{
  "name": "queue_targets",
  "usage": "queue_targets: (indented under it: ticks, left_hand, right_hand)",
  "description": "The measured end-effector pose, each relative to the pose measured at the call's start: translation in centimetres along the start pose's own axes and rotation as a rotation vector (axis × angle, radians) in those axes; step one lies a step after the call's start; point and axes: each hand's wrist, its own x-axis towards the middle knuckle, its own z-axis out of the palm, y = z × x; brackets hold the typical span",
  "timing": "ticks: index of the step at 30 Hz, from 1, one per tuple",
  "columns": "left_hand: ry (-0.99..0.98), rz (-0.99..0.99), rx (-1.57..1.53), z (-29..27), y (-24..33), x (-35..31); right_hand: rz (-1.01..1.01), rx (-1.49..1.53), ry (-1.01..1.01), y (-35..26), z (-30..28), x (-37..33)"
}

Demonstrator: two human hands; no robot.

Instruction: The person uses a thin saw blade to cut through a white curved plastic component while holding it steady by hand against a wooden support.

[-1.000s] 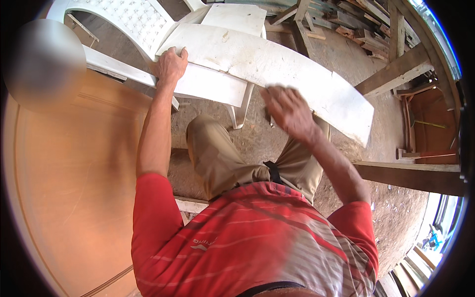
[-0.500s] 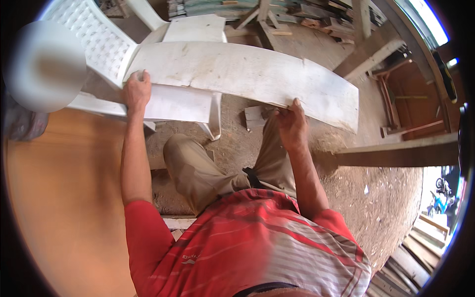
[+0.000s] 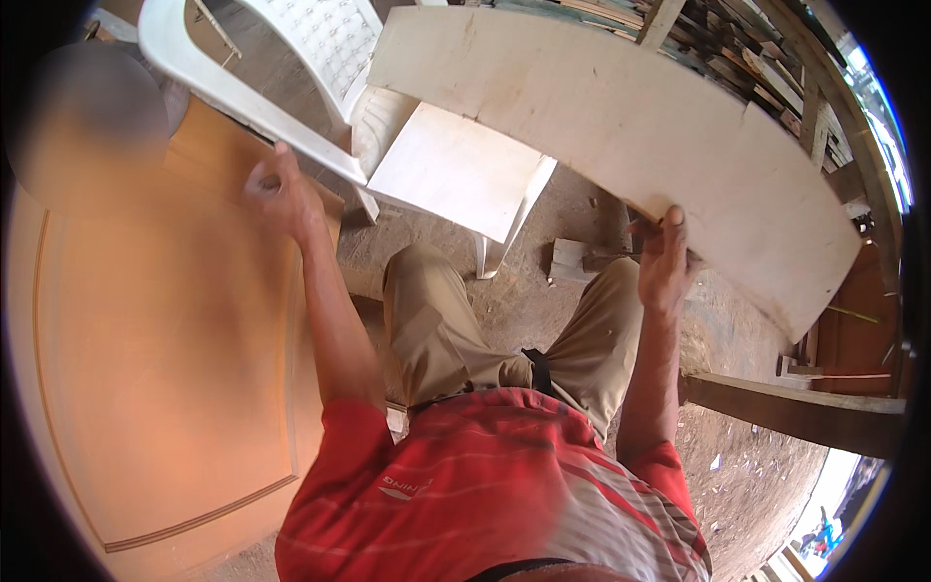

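A long, pale board (image 3: 582, 107) with a curved edge slants from the white plastic chair toward the right. My right hand (image 3: 667, 267) grips its near edge, thumb on top and fingers underneath. Off the board, my left hand (image 3: 289, 202) is beside the chair's armrest (image 3: 257, 121), above an orange-brown panel. Its thumb points up and its fingers are loosely bent and apart, with nothing seen in them. A smaller white board (image 3: 456, 170) lies on the chair seat (image 3: 383, 126), below the long board's left part.
The large orange-brown wooden panel (image 3: 175, 369) fills the left side. Stacked timber (image 3: 747, 78) stands at the far right. A thick wooden beam (image 3: 795, 412) juts in near my right arm. A wood block (image 3: 572, 260) rests on the dirt floor beyond my knees.
My left hand has let go of the long board and moved left of it, near the armrest. My right hand still grips the board, which has shifted right. The whole view has swung leftward.
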Motion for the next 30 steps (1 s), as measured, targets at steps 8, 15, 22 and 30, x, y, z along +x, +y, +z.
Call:
queue_targets:
  ticks: [8, 15, 22, 30]
  left_hand:
    - [-0.126, 0.061, -0.568, 4.4, -0.9, 3.3]
    - [-0.052, 0.174, -0.110, 12.1, 2.1, 7.1]
    - [-0.025, 0.114, 0.070, 16.5, -3.8, 12.5]
    - [0.161, 0.026, 0.041, 13.0, -5.6, 13.4]
  right_hand:
    - [0.002, 0.089, 0.022, -0.8, 0.7, 3.9]
    - [0.132, -0.022, 0.004, 2.3, 1.7, 2.7]
    - [0.218, 0.131, -0.046, 8.5, 2.4, 4.9]
    - [0.451, 0.313, -0.067, 15.7, 2.8, 9.3]
